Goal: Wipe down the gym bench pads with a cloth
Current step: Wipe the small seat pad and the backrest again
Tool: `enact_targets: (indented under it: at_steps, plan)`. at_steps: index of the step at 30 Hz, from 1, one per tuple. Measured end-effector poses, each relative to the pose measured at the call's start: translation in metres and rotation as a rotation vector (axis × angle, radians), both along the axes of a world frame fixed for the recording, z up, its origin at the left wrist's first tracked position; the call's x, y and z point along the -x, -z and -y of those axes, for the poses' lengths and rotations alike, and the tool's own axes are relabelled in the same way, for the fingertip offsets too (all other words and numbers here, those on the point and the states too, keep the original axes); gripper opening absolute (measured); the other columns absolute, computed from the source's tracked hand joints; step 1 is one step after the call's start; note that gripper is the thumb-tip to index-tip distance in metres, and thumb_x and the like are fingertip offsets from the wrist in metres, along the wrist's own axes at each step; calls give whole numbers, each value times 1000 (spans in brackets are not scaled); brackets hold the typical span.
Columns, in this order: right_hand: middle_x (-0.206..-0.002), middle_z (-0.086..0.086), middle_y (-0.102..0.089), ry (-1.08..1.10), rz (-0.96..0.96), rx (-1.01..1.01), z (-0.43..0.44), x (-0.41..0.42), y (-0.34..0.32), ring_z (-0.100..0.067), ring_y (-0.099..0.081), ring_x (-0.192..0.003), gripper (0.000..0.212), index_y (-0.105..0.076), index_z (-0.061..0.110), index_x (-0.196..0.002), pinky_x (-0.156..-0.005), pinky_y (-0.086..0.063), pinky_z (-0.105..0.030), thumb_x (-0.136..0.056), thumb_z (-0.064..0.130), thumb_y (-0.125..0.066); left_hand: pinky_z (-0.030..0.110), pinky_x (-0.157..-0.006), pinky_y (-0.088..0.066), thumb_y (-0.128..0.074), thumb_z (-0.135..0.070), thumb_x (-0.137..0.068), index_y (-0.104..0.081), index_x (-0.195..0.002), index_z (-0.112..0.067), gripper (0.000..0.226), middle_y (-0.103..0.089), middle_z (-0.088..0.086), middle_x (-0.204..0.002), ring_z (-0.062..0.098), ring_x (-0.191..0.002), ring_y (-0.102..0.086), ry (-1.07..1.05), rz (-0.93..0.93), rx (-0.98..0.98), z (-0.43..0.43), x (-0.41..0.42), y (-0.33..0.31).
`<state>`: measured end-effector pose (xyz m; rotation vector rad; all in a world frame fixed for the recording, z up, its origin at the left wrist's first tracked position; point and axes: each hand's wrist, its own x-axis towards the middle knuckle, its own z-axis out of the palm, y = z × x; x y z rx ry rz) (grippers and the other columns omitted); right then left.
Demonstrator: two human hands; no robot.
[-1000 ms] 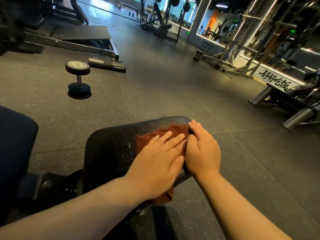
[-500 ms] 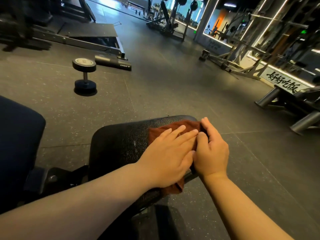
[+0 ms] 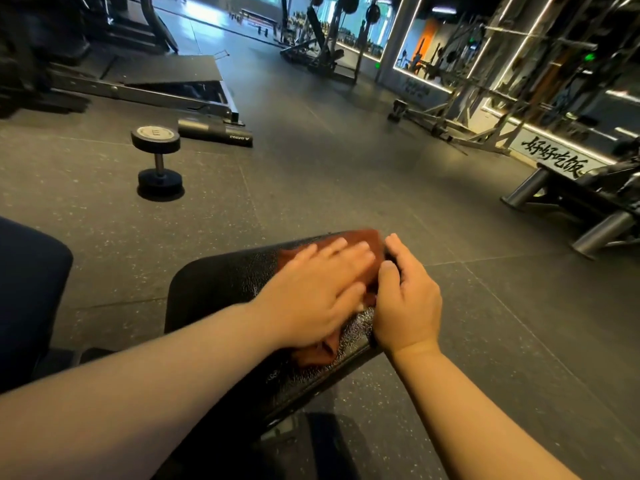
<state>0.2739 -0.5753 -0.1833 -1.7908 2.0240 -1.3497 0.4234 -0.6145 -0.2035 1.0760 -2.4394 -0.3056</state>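
My flat left hand [image 3: 311,292] presses the cloth [image 3: 363,239] on the black surface [image 3: 214,289], right hand [image 3: 408,306] gripping its edge; dumbbell [image 3: 157,157] at ten o'clock.

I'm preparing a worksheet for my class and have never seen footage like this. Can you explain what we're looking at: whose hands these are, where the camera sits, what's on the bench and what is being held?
There is no machine here. These are a person's two bare hands, filmed by a wide-angle camera worn on the head and looking forward and down, which is why the arms reach in from the bottom. In front is a black bench pad in a gym, with a reddish-brown cloth lying on it. The left hand presses flat on the cloth with straight fingers, blurred as if wiping. The right hand grips the pad's right edge, apparently to steady it. On the floor behind, a dumbbell stands on end.
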Motion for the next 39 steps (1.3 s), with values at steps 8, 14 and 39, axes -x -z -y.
enact_targets:
  at_steps: [8,14,39]
  plan:
    - [-153,1,-46,5,-22,-16,-1,1,3,-13,-42,-141,62,-50,17,-146,-108,-27,-20,-90,37,-31,43,-124,-11,-11,-41,-99,-22,-158,-20,64,-18,-4,-166,21,-153,-8,-44,16,50,-16,24,-2]
    - [-150,-1,-50,9,-33,-2,1,0,4,-15,-46,-138,60,-54,16,-143,-108,-29,-21,-91,36,-32,39,-123,-7,-28,-38,-106,-16,-159,-24,56,-13,-9,-166,15,-153,-6,-8,29,-29,5,5,-8]
    - [-148,15,-51,-43,-300,-117,2,-2,-5,-2,-36,-143,51,-61,30,-136,-116,-27,-25,-94,40,-34,42,-125,-4,-24,-42,-107,-13,-160,-23,57,-7,-8,-167,16,-154,-2,-219,-3,-155,-8,-13,5]
